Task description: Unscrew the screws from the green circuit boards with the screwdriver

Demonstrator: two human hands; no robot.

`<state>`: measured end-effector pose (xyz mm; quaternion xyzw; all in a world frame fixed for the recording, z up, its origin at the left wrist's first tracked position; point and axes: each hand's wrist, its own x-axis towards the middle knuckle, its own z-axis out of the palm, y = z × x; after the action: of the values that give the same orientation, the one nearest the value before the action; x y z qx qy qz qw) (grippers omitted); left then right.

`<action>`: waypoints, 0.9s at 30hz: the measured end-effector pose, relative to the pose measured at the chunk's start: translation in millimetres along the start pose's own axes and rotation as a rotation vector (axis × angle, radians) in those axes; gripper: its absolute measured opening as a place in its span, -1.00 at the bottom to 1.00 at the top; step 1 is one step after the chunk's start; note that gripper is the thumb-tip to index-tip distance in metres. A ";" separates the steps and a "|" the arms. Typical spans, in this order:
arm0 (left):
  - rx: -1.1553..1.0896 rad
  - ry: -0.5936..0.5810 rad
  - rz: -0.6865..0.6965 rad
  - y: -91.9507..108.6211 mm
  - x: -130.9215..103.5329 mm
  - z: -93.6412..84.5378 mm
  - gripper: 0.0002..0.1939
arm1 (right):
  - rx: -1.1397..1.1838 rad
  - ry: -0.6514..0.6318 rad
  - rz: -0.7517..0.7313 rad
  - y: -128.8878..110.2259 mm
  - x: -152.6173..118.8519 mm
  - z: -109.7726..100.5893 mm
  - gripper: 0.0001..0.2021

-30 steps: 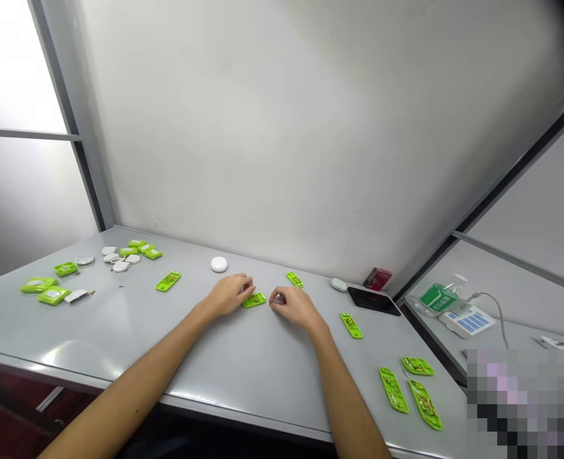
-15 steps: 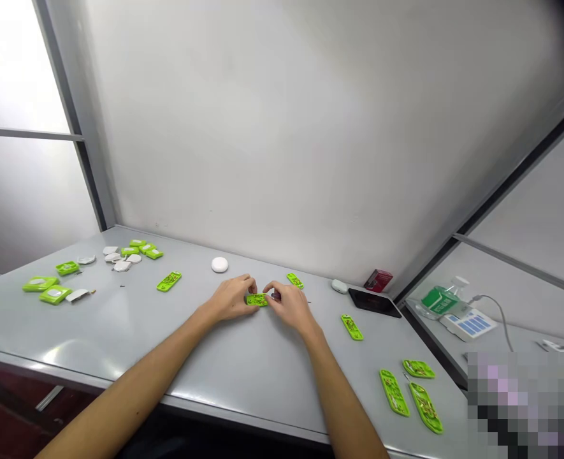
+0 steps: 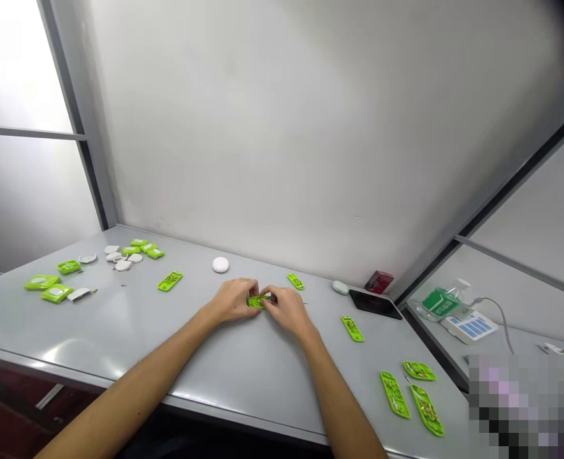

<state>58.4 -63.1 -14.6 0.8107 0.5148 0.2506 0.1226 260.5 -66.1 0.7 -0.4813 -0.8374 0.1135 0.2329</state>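
A small bright green plastic casing point(image 3: 255, 301), open side up with parts inside, lies between my hands at the middle of the table. My left hand point(image 3: 236, 298) grips its left end between thumb and fingers. Bent over the right end is my right hand point(image 3: 285, 308), its thumb and fingers drawn together at the casing. Something small and dark shows among those fingers, too hidden to name. Similar green casings lie around: one on the left point(image 3: 169, 281), one behind my right hand point(image 3: 296, 281), one to its right point(image 3: 353, 328).
Several green and white pieces point(image 3: 56, 292) sit at the left. A round white case point(image 3: 220, 264) is near the wall. At the right are a white oval case point(image 3: 339, 287), a black phone point(image 3: 375, 304), a red box point(image 3: 378, 282) and more green casings point(image 3: 426, 409).
My right fingers have shifted slightly left, over the casing's right end, covering more of it. My left hand keeps its hold. The whole view has moved very slightly.
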 end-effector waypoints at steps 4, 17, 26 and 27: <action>0.005 0.026 -0.028 1.5 -0.4 -2.8 -0.71 | 0.123 0.231 -0.041 5.3 2.9 -3.2 -0.73; 0.046 -0.009 -0.071 -5.2 2.6 0.5 -0.64 | 0.528 0.637 0.188 1.8 6.5 -11.4 -0.31; 0.050 -0.041 -0.087 -5.8 2.1 -2.2 -0.61 | 0.507 0.356 0.133 2.2 8.7 1.6 -0.39; 0.052 -0.040 -0.087 -5.9 2.1 -2.0 -0.62 | 0.497 0.314 0.116 2.6 8.9 3.2 -0.41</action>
<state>53.4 -58.7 -15.0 0.7954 0.5532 0.2151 0.1224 257.0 -57.0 -0.7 -0.4682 -0.7087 0.2525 0.4634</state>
